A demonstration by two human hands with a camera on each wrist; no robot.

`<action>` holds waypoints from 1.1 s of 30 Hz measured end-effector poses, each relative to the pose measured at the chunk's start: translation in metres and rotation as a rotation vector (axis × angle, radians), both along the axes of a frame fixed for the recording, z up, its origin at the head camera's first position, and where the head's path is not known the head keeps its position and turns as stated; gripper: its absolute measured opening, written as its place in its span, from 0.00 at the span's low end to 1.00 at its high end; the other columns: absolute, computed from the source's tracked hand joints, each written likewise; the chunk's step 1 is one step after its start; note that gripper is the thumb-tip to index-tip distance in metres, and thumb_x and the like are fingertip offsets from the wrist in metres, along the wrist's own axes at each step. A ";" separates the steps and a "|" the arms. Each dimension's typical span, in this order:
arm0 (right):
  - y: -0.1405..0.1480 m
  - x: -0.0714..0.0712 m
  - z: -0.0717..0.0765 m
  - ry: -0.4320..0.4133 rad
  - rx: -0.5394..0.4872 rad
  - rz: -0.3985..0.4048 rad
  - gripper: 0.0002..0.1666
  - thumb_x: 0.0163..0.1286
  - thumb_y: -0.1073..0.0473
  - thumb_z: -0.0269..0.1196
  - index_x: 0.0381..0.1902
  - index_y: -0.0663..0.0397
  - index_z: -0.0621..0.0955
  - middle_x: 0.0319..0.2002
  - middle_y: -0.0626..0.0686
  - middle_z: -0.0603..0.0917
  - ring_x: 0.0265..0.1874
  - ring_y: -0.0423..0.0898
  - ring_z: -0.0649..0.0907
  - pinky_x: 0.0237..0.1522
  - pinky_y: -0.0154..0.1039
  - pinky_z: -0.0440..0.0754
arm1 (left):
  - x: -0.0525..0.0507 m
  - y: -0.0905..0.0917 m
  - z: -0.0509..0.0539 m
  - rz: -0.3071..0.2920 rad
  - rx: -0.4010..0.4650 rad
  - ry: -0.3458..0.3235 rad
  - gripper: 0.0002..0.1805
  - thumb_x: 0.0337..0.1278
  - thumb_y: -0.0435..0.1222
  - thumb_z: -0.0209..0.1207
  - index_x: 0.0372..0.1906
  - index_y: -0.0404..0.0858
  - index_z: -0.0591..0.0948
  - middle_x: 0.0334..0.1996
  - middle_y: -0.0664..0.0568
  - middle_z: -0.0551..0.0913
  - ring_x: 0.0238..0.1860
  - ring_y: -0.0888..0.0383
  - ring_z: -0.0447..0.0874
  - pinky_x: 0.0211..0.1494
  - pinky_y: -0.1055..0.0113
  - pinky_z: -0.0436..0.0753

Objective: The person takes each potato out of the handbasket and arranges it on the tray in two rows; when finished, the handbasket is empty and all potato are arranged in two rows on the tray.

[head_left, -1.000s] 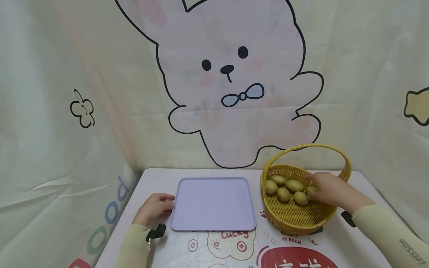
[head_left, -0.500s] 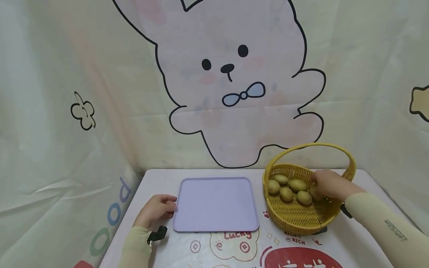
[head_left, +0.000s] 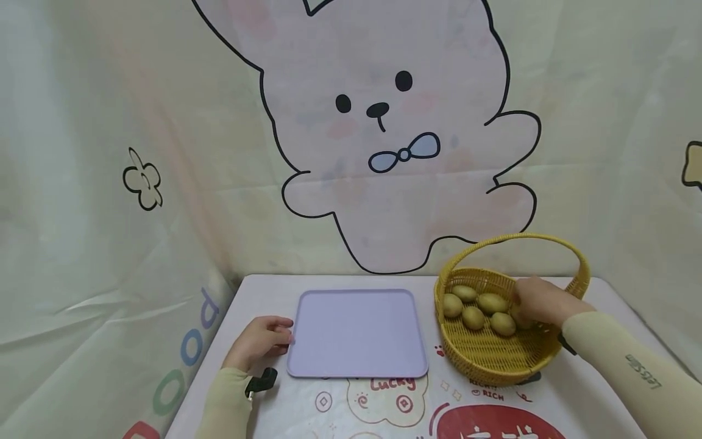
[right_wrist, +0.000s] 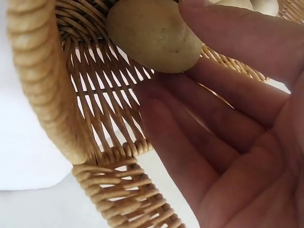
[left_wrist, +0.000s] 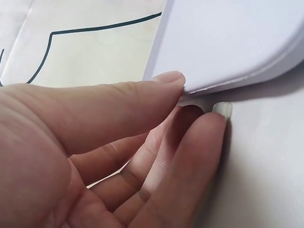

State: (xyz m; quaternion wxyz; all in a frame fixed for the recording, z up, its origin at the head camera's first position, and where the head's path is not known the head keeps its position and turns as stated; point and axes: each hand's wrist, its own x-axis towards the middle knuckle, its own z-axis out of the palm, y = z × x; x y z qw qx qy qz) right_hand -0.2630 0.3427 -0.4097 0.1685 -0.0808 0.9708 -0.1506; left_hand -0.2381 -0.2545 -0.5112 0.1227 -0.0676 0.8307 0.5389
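Right hand [head_left: 540,302] grasps an oval yellow-brown potato [right_wrist: 152,35] inside yellow woven basket [head_left: 490,358].
Thumb and fingers curl round it; left hand [head_left: 258,342], fingers loose, touches rectangular lavender tray's [head_left: 356,332] edge, probably steadying it.

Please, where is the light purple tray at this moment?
In the head view, the tray lies on the table, between the left hand and the yellow basket at right.

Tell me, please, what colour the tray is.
The tray is pale lilac; the head view shows it best.
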 end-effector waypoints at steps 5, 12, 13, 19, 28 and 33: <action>0.002 0.000 -0.005 -0.006 -0.013 -0.009 0.15 0.54 0.72 0.63 0.21 0.49 0.71 0.20 0.48 0.71 0.21 0.44 0.73 0.23 0.37 0.72 | 0.000 0.003 0.002 0.003 -0.013 0.001 0.24 0.59 0.25 0.72 0.61 0.28 0.84 0.39 0.46 0.89 0.35 0.55 0.88 0.43 0.60 0.92; 0.001 -0.003 -0.007 -0.014 -0.001 -0.015 0.16 0.55 0.74 0.63 0.22 0.51 0.71 0.20 0.48 0.72 0.21 0.45 0.74 0.22 0.36 0.73 | 0.000 0.006 0.003 -0.011 -0.065 0.047 0.23 0.61 0.28 0.71 0.61 0.29 0.86 0.41 0.45 0.91 0.37 0.54 0.90 0.44 0.59 0.92; 0.001 -0.004 -0.007 -0.011 0.006 -0.013 0.15 0.55 0.74 0.63 0.23 0.51 0.71 0.21 0.49 0.73 0.21 0.45 0.75 0.22 0.36 0.73 | 0.000 0.007 0.003 -0.012 -0.070 0.055 0.23 0.61 0.28 0.71 0.61 0.29 0.86 0.42 0.45 0.92 0.37 0.54 0.90 0.44 0.60 0.92; 0.004 -0.006 -0.010 -0.005 0.003 -0.006 0.14 0.53 0.73 0.64 0.22 0.52 0.72 0.21 0.49 0.73 0.21 0.45 0.75 0.21 0.36 0.74 | -0.003 0.009 0.001 0.000 -0.082 0.066 0.24 0.58 0.28 0.71 0.61 0.31 0.87 0.41 0.45 0.92 0.35 0.54 0.90 0.41 0.61 0.91; 0.007 0.013 0.012 0.125 -0.028 0.034 0.02 0.58 0.69 0.70 0.31 0.59 0.87 0.28 0.50 0.84 0.29 0.47 0.80 0.32 0.44 0.80 | -0.006 0.006 -0.003 -0.022 -0.052 0.054 0.28 0.59 0.29 0.71 0.67 0.33 0.85 0.39 0.47 0.91 0.34 0.54 0.90 0.41 0.61 0.91; -0.003 0.041 0.023 0.250 -0.087 0.015 0.19 0.66 0.57 0.76 0.51 0.63 0.90 0.43 0.56 0.93 0.43 0.51 0.89 0.45 0.51 0.88 | -0.006 0.002 -0.005 -0.045 -0.062 0.074 0.29 0.59 0.29 0.70 0.68 0.34 0.84 0.39 0.48 0.90 0.35 0.53 0.91 0.42 0.59 0.92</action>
